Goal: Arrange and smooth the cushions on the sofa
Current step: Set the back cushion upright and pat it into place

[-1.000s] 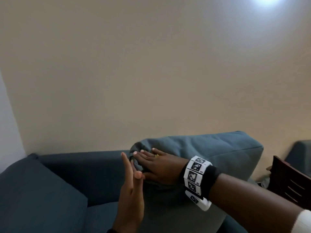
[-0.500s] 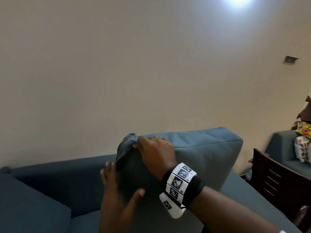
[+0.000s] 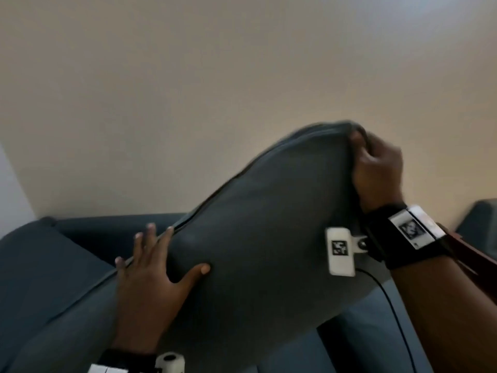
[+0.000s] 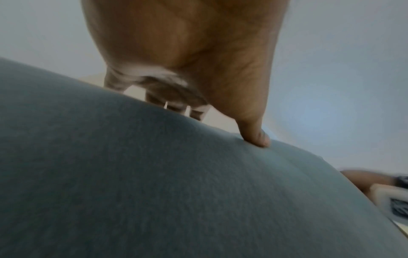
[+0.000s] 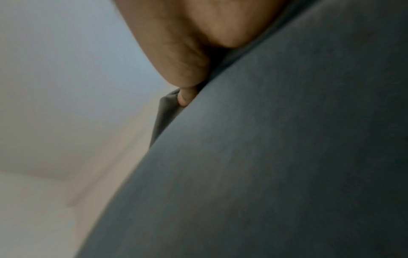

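A large blue-grey cushion (image 3: 255, 232) is tilted up above the dark blue sofa (image 3: 48, 265), its high corner at the upper right. My right hand (image 3: 376, 168) grips that top corner, fingers curled over the edge; in the right wrist view the thumb presses the cushion (image 5: 287, 157) fabric. My left hand (image 3: 153, 270) lies flat with spread fingers on the cushion's lower left edge. In the left wrist view its thumb dents the cushion (image 4: 154, 183) and the fingers reach over the far side.
The sofa back (image 3: 113, 227) runs along a beige wall (image 3: 215, 76). A seat cushion (image 3: 363, 340) shows below on the right. Another blue seat (image 3: 481, 219) shows at the far right edge.
The cushion has been lifted and tipped up to the right. My right hand moved from its left corner to the raised top corner. My left hand now spreads flat on the lower edge.
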Available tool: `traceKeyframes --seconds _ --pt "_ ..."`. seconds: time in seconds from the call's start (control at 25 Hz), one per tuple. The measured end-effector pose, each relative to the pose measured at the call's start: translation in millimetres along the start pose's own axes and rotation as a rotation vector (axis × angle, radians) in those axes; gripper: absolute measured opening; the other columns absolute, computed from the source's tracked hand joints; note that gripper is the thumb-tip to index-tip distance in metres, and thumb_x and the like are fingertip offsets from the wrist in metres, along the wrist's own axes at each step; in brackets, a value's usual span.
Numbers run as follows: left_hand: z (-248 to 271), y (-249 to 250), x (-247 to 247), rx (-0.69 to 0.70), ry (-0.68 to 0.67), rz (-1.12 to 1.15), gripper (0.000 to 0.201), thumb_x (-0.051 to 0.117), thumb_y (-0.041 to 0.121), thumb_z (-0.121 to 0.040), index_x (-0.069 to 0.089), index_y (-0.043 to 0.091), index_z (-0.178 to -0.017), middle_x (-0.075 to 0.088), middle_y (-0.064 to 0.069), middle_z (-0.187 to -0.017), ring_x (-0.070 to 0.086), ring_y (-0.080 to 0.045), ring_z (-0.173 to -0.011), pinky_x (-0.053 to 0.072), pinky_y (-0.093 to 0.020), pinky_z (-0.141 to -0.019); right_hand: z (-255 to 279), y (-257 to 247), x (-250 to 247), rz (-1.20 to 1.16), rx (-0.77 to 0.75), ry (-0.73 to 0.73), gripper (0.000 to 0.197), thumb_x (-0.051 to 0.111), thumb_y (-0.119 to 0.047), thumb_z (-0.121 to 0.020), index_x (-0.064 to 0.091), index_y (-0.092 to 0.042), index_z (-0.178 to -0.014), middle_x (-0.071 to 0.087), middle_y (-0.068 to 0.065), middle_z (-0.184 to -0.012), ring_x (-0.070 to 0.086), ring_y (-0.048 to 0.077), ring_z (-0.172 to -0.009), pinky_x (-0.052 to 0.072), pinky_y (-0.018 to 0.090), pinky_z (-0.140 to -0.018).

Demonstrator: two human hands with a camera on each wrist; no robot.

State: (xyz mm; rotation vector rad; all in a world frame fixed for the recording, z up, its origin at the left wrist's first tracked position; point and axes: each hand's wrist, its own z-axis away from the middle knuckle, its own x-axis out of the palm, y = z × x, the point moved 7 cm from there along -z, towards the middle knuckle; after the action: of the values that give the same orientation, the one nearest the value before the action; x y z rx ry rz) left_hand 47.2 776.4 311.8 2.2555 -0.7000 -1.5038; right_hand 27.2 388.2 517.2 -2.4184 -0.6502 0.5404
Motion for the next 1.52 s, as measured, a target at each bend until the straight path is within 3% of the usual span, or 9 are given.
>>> traceKeyframes --seconds 0.16,0.28,0.68,0.8,0.92,1.12,1.28,1.44,1.52 --pt "38 -50 110 0.003 -0.347 -0.197 0.107 0.018 0.099 -0.071 0.022 0.036 -0.158 0.017 0.009 -0.168 0.016 -0.015 -0.154 0.012 -0.048 -0.122 132 186 1 0.161 0.517 -0.240 0.052 0.055 -0.047 -0.081 0.072 -0.007 -0.111 0.072 0.016 -0.110 0.066 0.033 -0.107 0.049 0.044 -0.092" --pt "113 -70 210 0.197 -0.830 -0.319 0.116 0.060 0.091 -0.060 0.043 0.025 -0.152 0.030 -0.004 -0.164 0.037 -0.025 -0.147 0.019 -0.042 -0.118 236 210 70 0.276 0.541 -0.589 0.038 0.067 -0.019 -0.090 0.064 -0.011 -0.127 0.069 0.012 -0.124 0.064 0.033 -0.115 0.048 0.044 -0.101" --pt "65 -147 100 0.152 -0.157 -0.303 0.063 0.065 0.042 -0.088 0.046 0.031 -0.147 0.042 0.001 -0.158 0.039 -0.019 -0.146 0.020 -0.051 -0.118 379 113 279 0.586 -0.170 -1.573 0.067 0.040 -0.054 -0.103 0.010 -0.039 -0.161 0.004 -0.007 -0.171 0.008 0.014 -0.156 0.002 0.057 -0.123" --pt "58 -246 40 -0.465 0.120 -0.014 0.081 0.062 0.049 -0.094 0.026 0.013 -0.158 0.020 -0.009 -0.167 0.020 -0.026 -0.154 0.020 -0.053 -0.120 380 115 276 0.583 -0.081 -1.504 0.067 0.041 -0.061 -0.100 0.018 -0.041 -0.159 0.009 -0.009 -0.170 0.013 0.014 -0.156 0.004 0.057 -0.124" --pt "63 -296 47 -0.814 0.062 0.383 0.085 0.050 0.071 -0.087 0.055 0.006 -0.140 0.054 -0.018 -0.145 0.047 -0.035 -0.137 0.036 -0.049 -0.113 381 90 284 0.695 -0.065 -1.466 0.080 0.041 -0.074 -0.093 0.027 -0.030 -0.158 0.017 -0.002 -0.169 0.017 0.020 -0.155 0.010 0.060 -0.122" --pt "49 -262 45 -0.749 0.037 0.358 0.054 0.046 0.047 -0.104 0.071 0.001 -0.089 0.068 -0.016 -0.089 0.062 -0.037 -0.089 0.044 -0.040 -0.079 388 -28 338 0.438 -0.262 -1.339 0.101 0.047 -0.074 -0.090 -0.004 -0.023 -0.162 -0.007 -0.004 -0.169 -0.003 0.017 -0.156 0.002 0.057 -0.125" --pt "26 -203 20 -0.574 -0.029 0.350 0.049 0.047 0.042 -0.104 0.058 0.014 -0.065 0.056 -0.002 -0.066 0.054 -0.021 -0.066 0.034 -0.034 -0.061 365 -58 359 0.526 -0.401 -1.223 0.057 0.046 -0.058 -0.100 0.049 -0.020 -0.142 0.061 0.007 -0.137 0.060 0.027 -0.122 0.043 0.049 -0.108" --pt "-13 -140 -16 -0.378 -0.013 0.403 0.045 0.044 0.045 -0.105 0.065 0.018 -0.075 0.061 0.001 -0.069 0.058 -0.014 -0.068 0.036 -0.026 -0.059 299 -69 323 0.385 -0.414 -0.877 0.030 0.053 -0.050 -0.098 0.067 -0.024 -0.090 0.071 0.002 -0.075 0.069 0.029 -0.068 0.046 0.031 -0.058" --pt "-42 -115 -46 -0.246 0.044 0.554 0.042 0.046 0.053 -0.103 0.074 0.024 -0.113 0.074 0.011 -0.100 0.068 -0.011 -0.096 0.049 -0.026 -0.080 236 -81 303 0.350 -0.334 -0.727 0.038 0.054 -0.053 -0.093 0.061 -0.019 -0.076 0.069 0.008 -0.069 0.066 0.039 -0.068 0.039 0.035 -0.054"
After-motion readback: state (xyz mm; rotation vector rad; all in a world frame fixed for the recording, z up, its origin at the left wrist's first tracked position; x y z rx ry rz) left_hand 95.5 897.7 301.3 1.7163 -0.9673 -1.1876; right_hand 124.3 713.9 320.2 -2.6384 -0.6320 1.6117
